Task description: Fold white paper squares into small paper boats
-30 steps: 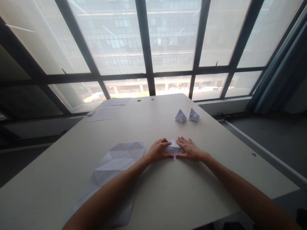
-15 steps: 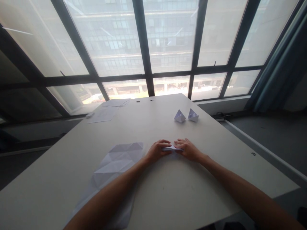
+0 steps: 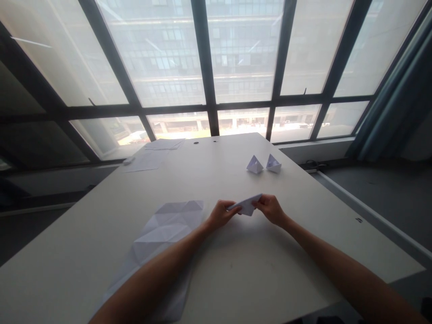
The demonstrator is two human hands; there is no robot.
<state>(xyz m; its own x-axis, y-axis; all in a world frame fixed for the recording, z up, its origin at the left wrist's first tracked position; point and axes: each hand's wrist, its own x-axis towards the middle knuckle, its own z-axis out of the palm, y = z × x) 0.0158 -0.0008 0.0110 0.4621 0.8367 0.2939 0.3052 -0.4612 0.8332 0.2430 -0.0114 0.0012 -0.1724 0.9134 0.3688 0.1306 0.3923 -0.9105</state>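
Between my two hands is a small piece of folded white paper (image 3: 248, 206), roughly triangular with its point downward, tilted up toward the right. My left hand (image 3: 222, 213) pinches its left end, thumb in front. The right end is gripped by the thumb and fingers of my right hand (image 3: 272, 209). Beyond my hands stand two folded paper shapes with pointed tops, one on the left (image 3: 254, 164) and one on the right (image 3: 273, 163). A large creased white sheet (image 3: 165, 231) lies under and beside my left forearm, which hides part of it.
Everything rests on a white table (image 3: 209, 175). Flat sheets of paper (image 3: 145, 161) lie at its far left, with a small whitish item (image 3: 128, 160) beside them. Large windows (image 3: 243, 54) stand behind the table, and a blue curtain (image 3: 393, 90) hangs at the right.
Half a second ago both hands pressed the folded paper flat near the table with fingers extended. Now they pinch its ends, and it is raised and turned so its face shows.
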